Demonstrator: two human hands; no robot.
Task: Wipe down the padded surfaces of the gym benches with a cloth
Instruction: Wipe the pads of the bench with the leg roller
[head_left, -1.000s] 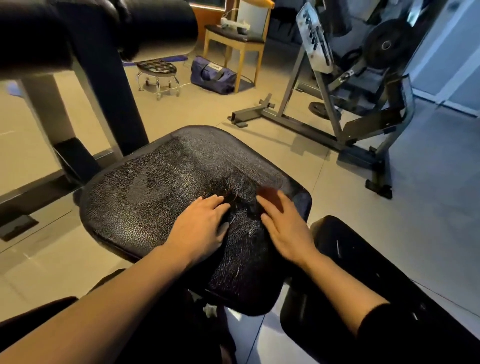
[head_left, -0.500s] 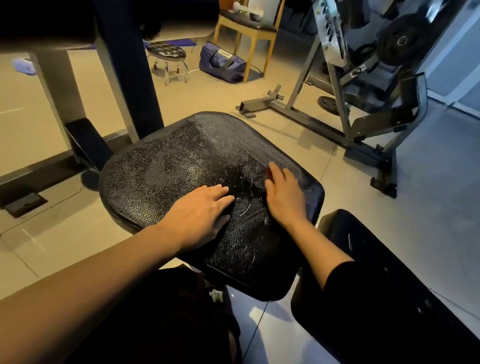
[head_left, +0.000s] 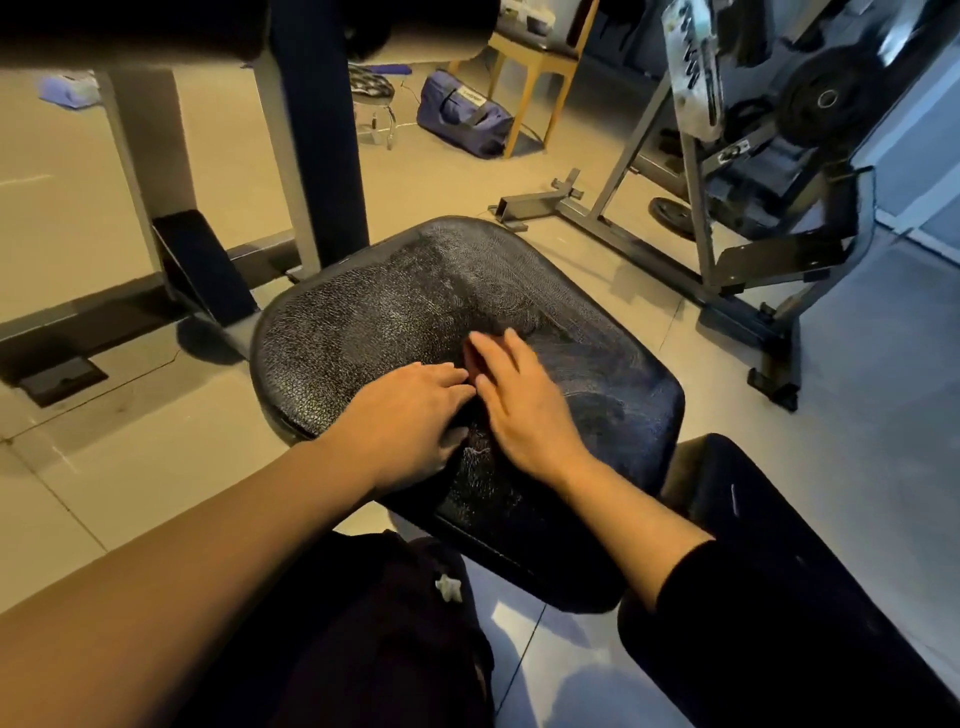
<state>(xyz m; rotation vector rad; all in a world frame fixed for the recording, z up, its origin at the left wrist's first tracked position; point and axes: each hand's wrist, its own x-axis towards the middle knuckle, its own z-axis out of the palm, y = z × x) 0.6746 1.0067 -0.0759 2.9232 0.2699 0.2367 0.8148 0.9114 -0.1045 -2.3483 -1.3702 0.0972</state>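
Mid-wipe: I had the left hand (head_left: 410, 423) and right hand (head_left: 519, 410) spread flat on the cracked black padded seat (head_left: 363, 332); cloth not discernible; next move likely the far edge.

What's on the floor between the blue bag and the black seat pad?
Nothing: in the head view, only bare floor tiles lie between the bag and the pad.

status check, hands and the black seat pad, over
Left hand and right hand flat, fingers straight, pressing on the black cracked leatherette seat pad. Dark cloth between them hard to make out. Nothing blocking the pad.
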